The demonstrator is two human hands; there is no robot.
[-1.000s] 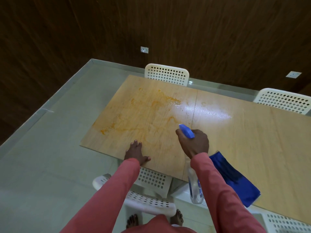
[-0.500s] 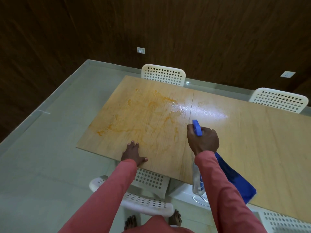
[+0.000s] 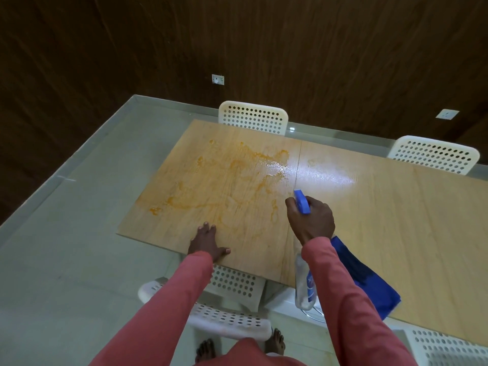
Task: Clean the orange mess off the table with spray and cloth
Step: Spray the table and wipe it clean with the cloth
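Observation:
Orange smears (image 3: 224, 180) spread over the left part of the light wooden table (image 3: 396, 220), with a wet shiny patch toward their right side. My right hand (image 3: 311, 220) grips a clear spray bottle (image 3: 305, 283) by its blue head (image 3: 301, 201), held above the table with the nozzle facing the mess. My left hand (image 3: 207, 240) rests flat on the table's near edge, fingers straight. A blue cloth (image 3: 369, 281) lies on the table under my right forearm, partly hidden by the sleeve.
White perforated chairs stand around the table: one (image 3: 253, 117) at the far side, one (image 3: 435, 154) at the far right, one (image 3: 211, 299) right below me, one (image 3: 449, 350) at the near right. The dark wood wall stands behind.
My right hand with the spray bottle shifted right and a little farther over the table between the earliest frame and half a second ago. My left hand stayed planted on the edge.

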